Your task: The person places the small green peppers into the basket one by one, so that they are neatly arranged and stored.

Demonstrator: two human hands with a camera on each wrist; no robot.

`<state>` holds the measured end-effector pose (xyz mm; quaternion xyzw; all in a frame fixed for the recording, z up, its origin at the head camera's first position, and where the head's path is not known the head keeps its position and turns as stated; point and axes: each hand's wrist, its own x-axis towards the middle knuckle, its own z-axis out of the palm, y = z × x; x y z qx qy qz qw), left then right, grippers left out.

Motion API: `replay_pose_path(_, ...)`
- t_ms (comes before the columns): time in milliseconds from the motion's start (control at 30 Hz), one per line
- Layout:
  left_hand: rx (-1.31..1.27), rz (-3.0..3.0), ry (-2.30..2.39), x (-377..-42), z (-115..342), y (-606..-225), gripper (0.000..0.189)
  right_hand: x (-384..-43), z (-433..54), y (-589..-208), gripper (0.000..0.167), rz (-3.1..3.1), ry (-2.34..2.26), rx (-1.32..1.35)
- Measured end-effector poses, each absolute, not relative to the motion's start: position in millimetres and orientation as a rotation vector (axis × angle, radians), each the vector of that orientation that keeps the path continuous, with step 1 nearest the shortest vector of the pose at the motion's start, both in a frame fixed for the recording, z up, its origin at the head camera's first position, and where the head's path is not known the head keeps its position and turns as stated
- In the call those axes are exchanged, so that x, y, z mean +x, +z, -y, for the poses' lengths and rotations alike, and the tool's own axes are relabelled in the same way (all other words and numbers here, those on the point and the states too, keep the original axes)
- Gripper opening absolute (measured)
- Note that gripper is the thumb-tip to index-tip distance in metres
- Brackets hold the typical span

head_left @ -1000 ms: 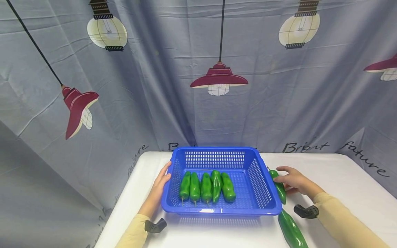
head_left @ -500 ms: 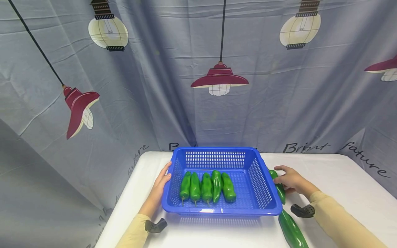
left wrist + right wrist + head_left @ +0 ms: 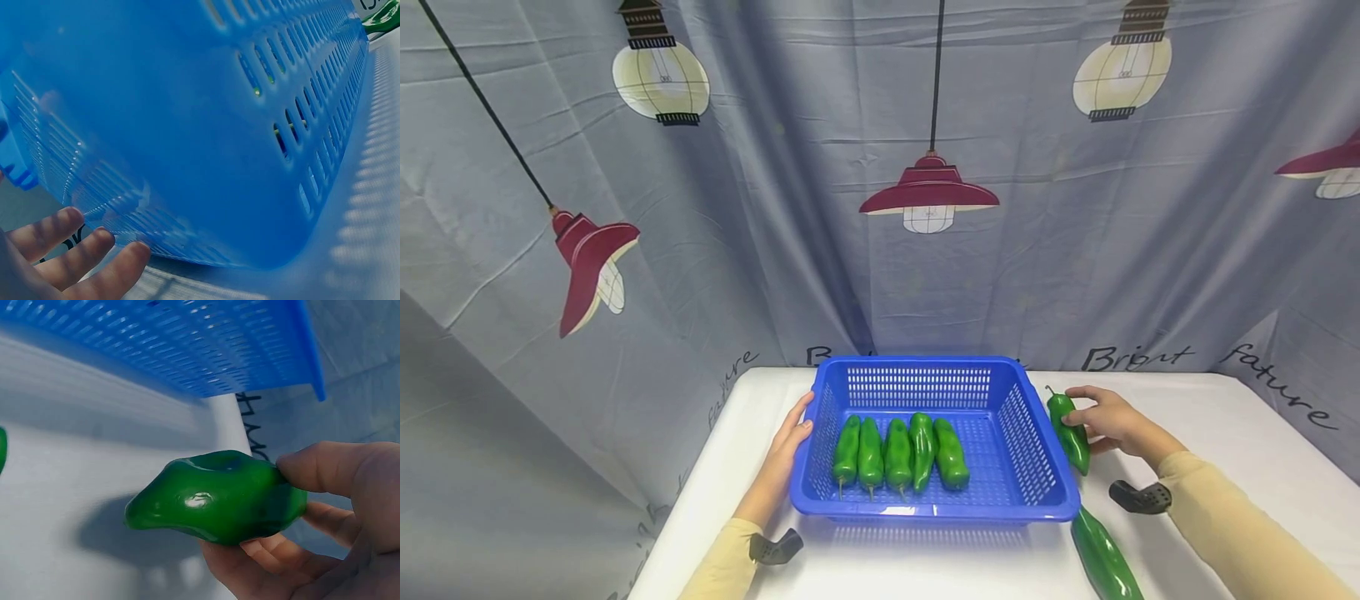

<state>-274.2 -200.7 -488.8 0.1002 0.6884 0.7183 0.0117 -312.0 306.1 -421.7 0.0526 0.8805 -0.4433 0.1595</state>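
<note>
My right hand point(image 3: 1116, 423) pinches a green chili pepper point(image 3: 1067, 433) between thumb and fingers, just right of the blue plastic basket point(image 3: 925, 510). In the right wrist view this glossy pepper point(image 3: 206, 497) is off the white table, its shadow below it. My left hand point(image 3: 782, 458) rests at the basket's left side. Its fingers point(image 3: 106, 275) lie fairly straight against the slotted outer wall in the left wrist view. Several green peppers point(image 3: 886, 454) lie side by side in the left and middle of the basket, most with stems toward me.
Another green pepper point(image 3: 1105, 554) lies on the white table point(image 3: 1157, 392) near the basket's front right corner. A grey curtain point(image 3: 775, 208) printed with lamps hangs behind the table. Dark wrist devices point(image 3: 1140, 497) sit at both sleeves.
My right hand has lifted the pepper from beside the basket, so its stem end now shows higher up. The left hand, the basket and the peppers inside it stay put.
</note>
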Motion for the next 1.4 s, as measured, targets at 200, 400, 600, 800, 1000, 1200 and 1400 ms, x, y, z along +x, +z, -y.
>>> replay_pose_path(200, 0.311, -2.153, 2.233, -273.9, 200.4, -488.8, 0.059, -311.5, -305.6, -404.2, 0.073, -2.52, -1.29, 0.121)
replay_pose_path(400, 0.309, -2.156, 2.228, -273.3, 200.9, -488.2, 0.059, -309.6, -302.1, -384.4, 0.075, -2.519, -1.311, 0.09)
replay_pose_path(600, 0.297, -2.162, 2.223, -273.3, 201.3, -488.3, 0.058, -309.8, -297.7, -369.4, 0.074, -2.498, -1.359, 0.043)
replay_pose_path(800, 0.295, -2.159, 2.22, -273.2, 201.0, -488.5, 0.058, -308.4, -288.8, -357.5, 0.074, -2.483, -1.392, 0.0)
replay_pose_path(1000, 0.29, -2.161, 2.22, -272.8, 200.5, -488.4, 0.058, -309.3, -276.6, -351.5, 0.074, -2.451, -1.42, -0.042)
replay_pose_path(1200, 0.293, -2.17, 2.218, -273.2, 200.6, -488.5, 0.059, -310.5, -258.1, -348.6, 0.076, -2.403, -1.449, -0.085)
replay_pose_path(1400, 0.303, -2.155, 2.23, -273.8, 200.5, -488.2, 0.059, -311.1, -237.9, -349.1, 0.074, -2.358, -1.461, -0.116)
